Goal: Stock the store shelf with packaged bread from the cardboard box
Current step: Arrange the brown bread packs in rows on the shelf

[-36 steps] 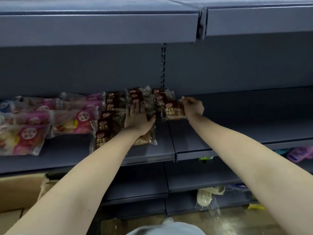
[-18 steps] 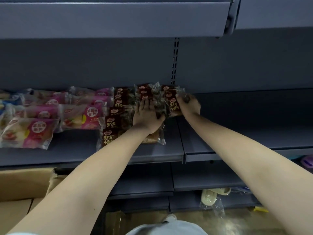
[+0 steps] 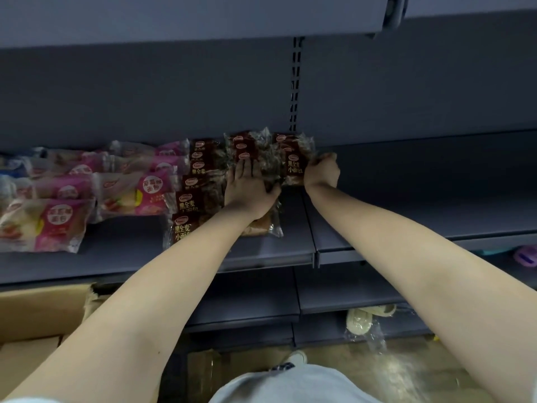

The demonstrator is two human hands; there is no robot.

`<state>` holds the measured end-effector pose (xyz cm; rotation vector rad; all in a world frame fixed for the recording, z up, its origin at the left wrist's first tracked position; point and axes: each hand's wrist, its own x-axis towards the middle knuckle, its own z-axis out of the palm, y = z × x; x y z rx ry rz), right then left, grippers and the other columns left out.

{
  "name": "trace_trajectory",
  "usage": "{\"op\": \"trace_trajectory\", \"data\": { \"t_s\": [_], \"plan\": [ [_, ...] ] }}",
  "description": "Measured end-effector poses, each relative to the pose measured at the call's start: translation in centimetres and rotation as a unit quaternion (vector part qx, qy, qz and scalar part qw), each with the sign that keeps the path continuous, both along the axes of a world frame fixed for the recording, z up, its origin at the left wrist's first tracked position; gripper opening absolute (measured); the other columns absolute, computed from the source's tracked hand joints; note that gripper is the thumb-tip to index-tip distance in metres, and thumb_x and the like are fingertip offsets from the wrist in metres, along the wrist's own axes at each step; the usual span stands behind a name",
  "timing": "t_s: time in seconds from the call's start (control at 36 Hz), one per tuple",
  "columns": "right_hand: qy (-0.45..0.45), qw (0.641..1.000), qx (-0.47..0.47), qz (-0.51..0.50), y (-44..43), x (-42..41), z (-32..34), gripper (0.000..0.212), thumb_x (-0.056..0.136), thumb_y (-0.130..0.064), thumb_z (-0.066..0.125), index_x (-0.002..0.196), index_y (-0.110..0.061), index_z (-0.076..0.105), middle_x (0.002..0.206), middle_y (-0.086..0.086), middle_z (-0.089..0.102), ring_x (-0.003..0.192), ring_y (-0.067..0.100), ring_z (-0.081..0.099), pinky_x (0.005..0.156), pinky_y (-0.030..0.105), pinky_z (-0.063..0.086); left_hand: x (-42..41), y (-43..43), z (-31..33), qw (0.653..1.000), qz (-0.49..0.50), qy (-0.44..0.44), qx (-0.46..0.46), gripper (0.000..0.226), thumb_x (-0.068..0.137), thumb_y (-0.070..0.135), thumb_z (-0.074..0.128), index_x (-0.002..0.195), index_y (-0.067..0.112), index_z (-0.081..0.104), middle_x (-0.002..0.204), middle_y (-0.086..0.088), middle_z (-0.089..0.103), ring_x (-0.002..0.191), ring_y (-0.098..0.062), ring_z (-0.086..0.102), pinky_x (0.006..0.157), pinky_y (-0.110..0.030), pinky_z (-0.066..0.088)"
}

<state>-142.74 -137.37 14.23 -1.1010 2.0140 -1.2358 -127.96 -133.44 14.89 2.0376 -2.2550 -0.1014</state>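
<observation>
Rows of brown-labelled bread packs (image 3: 191, 187) lie on the dark grey shelf (image 3: 261, 251). My left hand (image 3: 248, 190) lies flat on the middle row of brown packs (image 3: 247, 146), fingers straight and pointing to the back. My right hand (image 3: 322, 170) grips the right edge of the rightmost brown pack (image 3: 295, 167), fingers curled round its wrapper. Pink-labelled bread packs (image 3: 136, 190) fill the shelf's left part. The cardboard box (image 3: 40, 312) shows at the lower left, partly behind my left arm.
The shelf to the right of the upright slot strip (image 3: 295, 88) is bare. An upper shelf (image 3: 203, 18) overhangs. Lower shelves hold wrapped pale slippers (image 3: 360, 321) and a purple item (image 3: 526, 255). My shoe (image 3: 293, 359) stands on the floor below.
My right hand has pushed the rightmost brown pack back and left against the stack. The left hand stays flat on the middle row. The camera has tilted slightly.
</observation>
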Motion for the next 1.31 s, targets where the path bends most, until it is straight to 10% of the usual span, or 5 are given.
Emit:
{"op": "trace_trajectory", "data": {
  "t_s": [0.25,0.39,0.61,1.06,1.31],
  "plan": [
    [0.326,0.924,-0.152,0.132,1.8,0.3,-1.5,0.045,0.096,-0.027,0.042,0.136,-0.005,0.043,0.143,0.016,0.041,0.136,0.032,0.033,0.114,0.048,0.023,-0.1,0.1,0.1,1.000,0.002,0.000,0.007,0.081,0.095,0.057,0.030,0.152,0.005,0.005,0.161,-0.013,0.003,0.148,-0.025,-0.001,0.119,-0.040,-0.003],
    [0.398,0.880,-0.007,0.261,2.3,0.1,-2.5,0.063,0.099,-0.044,0.031,0.153,-0.026,0.004,0.159,0.000,-0.013,0.146,0.022,-0.015,0.116,0.050,-0.003,-0.2,0.1,0.2,1.000,0.005,0.001,0.007,0.079,0.095,0.057,0.027,0.152,0.005,0.006,0.160,-0.013,0.004,0.148,-0.025,-0.001,0.119,-0.040,-0.003],
    [0.412,0.863,0.062,0.287,2.0,0.1,-1.8,0.061,0.098,-0.050,0.026,0.151,-0.036,0.000,0.158,-0.002,-0.019,0.143,0.022,-0.023,0.114,0.056,-0.007,-0.2,0.1,0.1,1.000,0.007,-0.004,0.010,0.080,0.095,0.058,0.027,0.152,0.005,0.006,0.160,-0.013,0.003,0.148,-0.025,-0.001,0.119,-0.039,-0.004],
    [0.294,0.935,-0.072,0.186,4.7,-1.8,2.3,0.043,0.102,-0.031,0.025,0.143,-0.022,0.036,0.155,0.010,0.021,0.146,0.026,0.009,0.116,0.054,0.002,3.7,0.6,3.7,0.999,0.016,0.014,-0.041,0.069,0.099,0.054,0.011,0.154,0.011,0.011,0.161,-0.009,0.006,0.148,-0.028,0.000,0.119,-0.043,-0.002],
    [0.315,0.906,-0.193,0.207,10.6,0.5,0.7,0.052,0.092,-0.032,0.024,0.125,-0.009,0.056,0.122,0.016,0.056,0.114,0.038,0.049,0.109,0.053,0.027,7.3,6.1,3.0,0.995,0.052,0.027,-0.076,0.054,0.103,0.041,0.020,0.151,0.017,0.024,0.160,-0.011,0.011,0.147,-0.035,0.006,0.119,-0.050,0.001]
  ]
}}
